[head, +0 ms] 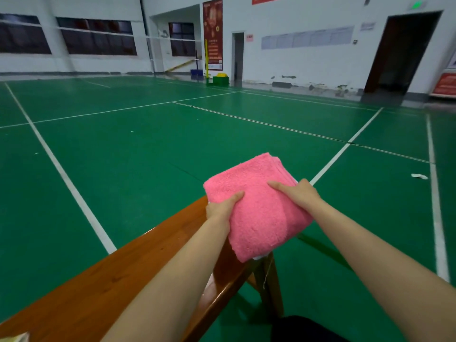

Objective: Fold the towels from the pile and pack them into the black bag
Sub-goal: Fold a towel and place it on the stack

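Both hands grip a folded pink towel (256,208) above the desk (138,262) end: left fingers (222,206) closed on its near-left edge, right fingers (296,191) on its right.

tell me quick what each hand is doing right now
Left hand: closed on the near-left edge of the folded pink towel.
Right hand: gripping the towel's right edge, thumb on top.
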A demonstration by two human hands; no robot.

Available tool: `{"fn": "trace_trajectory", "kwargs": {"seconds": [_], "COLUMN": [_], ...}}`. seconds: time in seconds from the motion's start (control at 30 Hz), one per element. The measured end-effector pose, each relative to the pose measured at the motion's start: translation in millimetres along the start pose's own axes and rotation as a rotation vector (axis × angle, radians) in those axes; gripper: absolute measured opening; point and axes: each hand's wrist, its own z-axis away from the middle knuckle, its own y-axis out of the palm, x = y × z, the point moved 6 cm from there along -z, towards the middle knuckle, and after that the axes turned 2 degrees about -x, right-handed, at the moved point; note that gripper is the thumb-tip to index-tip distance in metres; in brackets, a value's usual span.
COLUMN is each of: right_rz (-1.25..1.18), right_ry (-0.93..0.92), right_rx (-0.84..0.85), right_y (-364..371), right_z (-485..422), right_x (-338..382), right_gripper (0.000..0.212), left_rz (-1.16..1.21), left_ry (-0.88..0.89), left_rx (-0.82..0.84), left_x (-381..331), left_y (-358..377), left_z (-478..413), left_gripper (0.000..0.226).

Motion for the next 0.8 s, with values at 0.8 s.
{"fn": "trace_trajectory", "kwargs": {"seconds": [0.8], "right_rz": [0.147], "right_ry": [-0.011], "right_rx": [0.136], "right_y": [14], "right_z": [-57], "right_x": [40], "right_gripper": [0.097], "left_rz": [0.066], "left_ry": [0.084], "left_rx": [-0.067], "left_x": [-17], "left_y": [9], "left_z": [-41], "left_gripper": [0.095]}}
